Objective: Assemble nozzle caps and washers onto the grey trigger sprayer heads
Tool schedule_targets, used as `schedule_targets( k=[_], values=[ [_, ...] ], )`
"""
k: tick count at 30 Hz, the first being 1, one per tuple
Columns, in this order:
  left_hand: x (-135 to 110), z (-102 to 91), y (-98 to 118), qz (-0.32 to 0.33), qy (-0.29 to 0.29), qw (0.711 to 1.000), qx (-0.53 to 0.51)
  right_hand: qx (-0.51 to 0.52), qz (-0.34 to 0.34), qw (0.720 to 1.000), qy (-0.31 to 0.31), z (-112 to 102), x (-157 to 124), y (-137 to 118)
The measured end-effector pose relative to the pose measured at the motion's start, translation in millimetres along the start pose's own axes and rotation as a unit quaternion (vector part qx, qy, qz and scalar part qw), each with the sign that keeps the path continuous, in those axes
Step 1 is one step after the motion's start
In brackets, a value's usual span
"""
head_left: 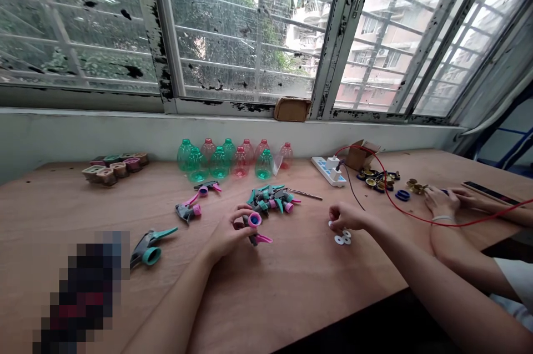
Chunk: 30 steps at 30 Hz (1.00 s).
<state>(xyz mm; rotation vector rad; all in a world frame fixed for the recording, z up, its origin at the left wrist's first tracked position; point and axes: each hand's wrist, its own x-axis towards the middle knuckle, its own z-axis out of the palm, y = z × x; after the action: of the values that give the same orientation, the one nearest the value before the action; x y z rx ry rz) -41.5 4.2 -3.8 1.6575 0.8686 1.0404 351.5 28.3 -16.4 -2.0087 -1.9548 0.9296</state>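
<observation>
Pink trigger sprayer (255, 221) partly hidden

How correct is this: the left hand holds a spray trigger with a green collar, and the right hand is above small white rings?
Wrong colour: the head view shows the spray trigger in the left hand with a pink collar, not green. The right hand is above the small white rings.

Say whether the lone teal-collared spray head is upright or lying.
Lying on its side: the teal-collared spray head rests flat on the wooden table, collar turned sideways.
</observation>
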Motion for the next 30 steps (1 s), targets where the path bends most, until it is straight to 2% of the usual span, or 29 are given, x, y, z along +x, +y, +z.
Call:
schedule_targets(
  k=[4,6,10,13,15,18,22,27,30],
  values=[
    [-1.1,5.4,1.0,0.026,-0.02,0.998,0.059,0.046,-0.03,0.998,0.005,4.5,-16.1,-20.7],
    [-1.7,7.3,-0.2,0.024,-0.034,0.997,0.063,0.12,-0.093,0.988,-0.005,14.1,-26.0,-44.2],
    [-3.1,8.2,0.4,0.031,-0.046,0.996,0.066,0.304,-0.24,0.921,-0.04,43.2,-37.2,-106.5],
    [-3.6,8.0,2.7,0.029,-0.047,0.996,0.069,0.376,-0.296,0.876,-0.06,64.9,-31.3,-145.4],
    [-3.7,8.6,3.4,0.025,-0.049,0.996,0.076,0.408,-0.314,0.856,-0.049,79.2,-22.6,-160.3],
    [-4.0,10.9,3.2,0.03,-0.048,0.994,0.09,0.441,-0.318,0.839,-0.01,100.8,-9.9,-166.7],
    [-3.8,13.7,2.3,0.044,-0.045,0.992,0.106,0.436,-0.308,0.844,0.055,120.5,-3.0,-161.2],
    [-3.5,13.8,-1.1,0.041,-0.04,0.991,0.125,0.364,-0.367,0.846,0.132,125.1,-3.8,-159.9],
    [-3.5,13.6,-3.3,0.038,-0.034,0.99,0.132,0.342,-0.376,0.846,0.162,126.6,-4.3,-161.7]
  ],
)
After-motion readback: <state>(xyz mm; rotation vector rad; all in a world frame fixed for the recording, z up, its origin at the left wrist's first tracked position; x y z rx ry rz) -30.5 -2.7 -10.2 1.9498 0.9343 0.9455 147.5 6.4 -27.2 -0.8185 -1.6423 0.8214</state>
